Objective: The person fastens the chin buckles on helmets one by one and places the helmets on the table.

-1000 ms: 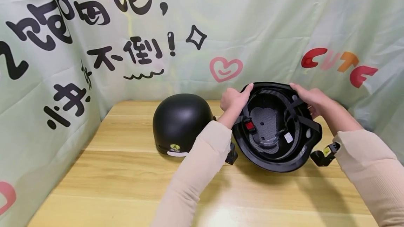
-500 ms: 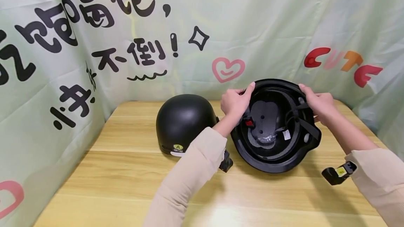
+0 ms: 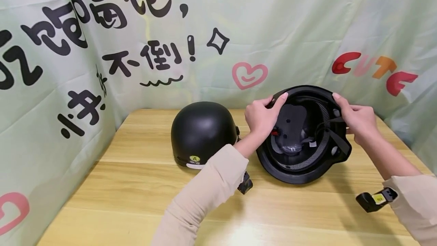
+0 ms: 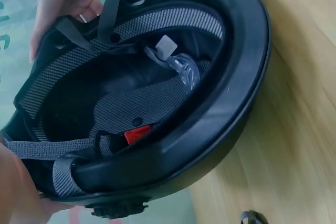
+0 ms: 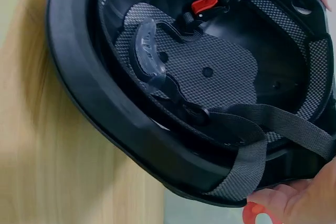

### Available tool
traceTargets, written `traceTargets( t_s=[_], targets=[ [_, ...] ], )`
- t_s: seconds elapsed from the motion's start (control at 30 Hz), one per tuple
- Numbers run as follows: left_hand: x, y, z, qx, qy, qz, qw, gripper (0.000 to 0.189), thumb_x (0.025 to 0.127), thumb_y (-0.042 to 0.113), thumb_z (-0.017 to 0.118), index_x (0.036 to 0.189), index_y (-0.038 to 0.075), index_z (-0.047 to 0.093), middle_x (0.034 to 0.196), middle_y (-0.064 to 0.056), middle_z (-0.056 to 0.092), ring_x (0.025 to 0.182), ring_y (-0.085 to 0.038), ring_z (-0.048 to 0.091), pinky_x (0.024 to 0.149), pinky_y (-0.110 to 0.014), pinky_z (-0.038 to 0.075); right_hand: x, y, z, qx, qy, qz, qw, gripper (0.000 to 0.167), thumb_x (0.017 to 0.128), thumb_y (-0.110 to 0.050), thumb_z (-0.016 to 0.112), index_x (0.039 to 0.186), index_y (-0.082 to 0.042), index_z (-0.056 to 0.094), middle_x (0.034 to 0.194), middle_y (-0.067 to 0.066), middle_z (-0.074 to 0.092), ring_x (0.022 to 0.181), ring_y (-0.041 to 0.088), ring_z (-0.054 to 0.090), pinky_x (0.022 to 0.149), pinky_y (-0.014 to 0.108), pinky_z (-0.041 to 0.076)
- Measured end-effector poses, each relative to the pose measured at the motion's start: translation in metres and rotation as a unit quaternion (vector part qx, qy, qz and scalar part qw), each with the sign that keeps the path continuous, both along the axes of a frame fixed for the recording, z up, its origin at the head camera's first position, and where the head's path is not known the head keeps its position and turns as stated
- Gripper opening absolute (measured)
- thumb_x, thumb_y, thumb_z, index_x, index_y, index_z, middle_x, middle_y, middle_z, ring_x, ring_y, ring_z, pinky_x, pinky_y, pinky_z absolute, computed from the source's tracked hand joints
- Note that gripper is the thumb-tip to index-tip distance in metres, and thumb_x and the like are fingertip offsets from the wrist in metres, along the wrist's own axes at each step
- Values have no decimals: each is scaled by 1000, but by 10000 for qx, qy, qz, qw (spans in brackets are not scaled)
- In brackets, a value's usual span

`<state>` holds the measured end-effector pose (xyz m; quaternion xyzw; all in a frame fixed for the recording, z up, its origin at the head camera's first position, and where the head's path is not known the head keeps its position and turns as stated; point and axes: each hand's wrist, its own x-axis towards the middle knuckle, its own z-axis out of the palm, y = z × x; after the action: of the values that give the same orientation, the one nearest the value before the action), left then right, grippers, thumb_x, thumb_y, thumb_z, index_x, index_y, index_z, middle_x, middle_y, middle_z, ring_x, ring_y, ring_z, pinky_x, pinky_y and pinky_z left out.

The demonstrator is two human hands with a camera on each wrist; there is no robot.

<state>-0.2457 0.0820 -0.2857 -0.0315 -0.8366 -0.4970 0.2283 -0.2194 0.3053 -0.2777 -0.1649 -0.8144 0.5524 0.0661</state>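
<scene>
A black helmet (image 3: 307,175) is tilted on its side, its hollow inside facing me. My left hand (image 3: 264,117) grips its upper left rim, thumb over the edge. On the upper right rim my right hand (image 3: 360,119) holds on the same way. Inside are a mesh lining (image 5: 226,72), dark straps (image 5: 294,127), a red buckle (image 4: 137,134) and a clear chin piece (image 5: 148,51). A second black helmet (image 3: 203,132) sits dome up to the left, bearing a yellow round "A" sticker (image 3: 194,158). My left forearm overlaps its lower right side.
Both helmets are over a light wooden table (image 3: 136,200). A pale green curtain (image 3: 290,18) with printed lettering and a pink heart hangs close behind it. Small black wrist cameras, such as the right one (image 3: 375,199), stick out below my sleeves.
The held helmet has shifted slightly right and tipped further, so the red buckle is now mostly hidden behind my left hand. My right forearm has dropped lower and outward. The other helmet stays put.
</scene>
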Motion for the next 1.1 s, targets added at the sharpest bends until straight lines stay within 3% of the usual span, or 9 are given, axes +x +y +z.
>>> traceTargets(
  t_s=[0.1,0.23,0.4,0.47,0.6,0.7,0.83,0.97,1.1],
  targets=[
    [0,0,-4,74,328,-23,9994,41,78,54,65,105,23,72,95,4,73,79,-17,66,57,-16,43,0,-2,-3,-234,233,-230,9992,32,82,-56,59,53,-42,61,60,-19,50,50,0,52,44,22,50],
    [1,0,-9,50,804,-67,9967,41,78,48,68,108,20,70,103,2,70,91,-12,68,68,-16,47,-4,0,-10,-618,699,-649,9935,33,79,-50,65,51,-33,66,54,-15,51,43,3,51,40,21,47],
    [2,5,-14,-157,1647,-104,9862,40,76,41,72,107,15,71,104,-3,70,102,-7,64,85,-12,46,-12,5,-27,-1508,1435,-1063,9723,37,76,-40,73,49,-16,67,42,-9,50,35,6,49,35,20,44],
    [3,8,-13,-399,2196,-81,9747,39,75,39,74,104,13,72,103,-3,70,101,-8,65,86,-11,46,-13,5,-36,-1923,1663,-1099,9609,38,77,-37,73,49,-12,68,42,-8,54,35,6,52,33,22,44],
    [2,12,-9,-886,3235,-50,9421,35,72,36,77,97,11,74,99,-4,71,97,-11,67,89,-13,46,-11,-2,-50,-2620,1775,-981,9435,38,81,-36,69,52,-11,68,46,-3,62,39,9,60,33,26,46],
    [-2,10,-6,-980,3682,-129,9245,35,70,34,79,95,9,75,96,-5,72,96,-12,68,91,-14,45,-9,-7,-52,-2894,1764,-943,9361,38,83,-35,67,53,-13,68,48,-4,63,40,9,60,34,26,47],
    [-8,4,-7,-809,4077,-367,9088,35,68,29,81,93,6,75,94,-7,72,95,-14,68,93,-17,45,-14,-9,-56,-2846,2315,-1171,9229,39,82,-32,69,50,-9,67,46,-4,62,37,7,58,32,23,44],
    [-16,0,-12,-695,4449,-588,8910,35,67,26,82,93,4,75,95,-9,72,99,-15,67,96,-19,45,-17,-17,-57,-2878,3198,-1251,8940,47,81,-25,71,43,-2,58,41,-3,57,33,6,53,30,20,41],
    [-24,2,-22,-882,5036,-554,8577,34,69,26,81,93,3,75,97,-10,72,100,-16,66,97,-22,44,-13,-27,-53,-2891,4022,-1407,8572,51,82,-13,66,36,-5,46,37,-5,51,33,3,50,34,16,42]
  ],
)
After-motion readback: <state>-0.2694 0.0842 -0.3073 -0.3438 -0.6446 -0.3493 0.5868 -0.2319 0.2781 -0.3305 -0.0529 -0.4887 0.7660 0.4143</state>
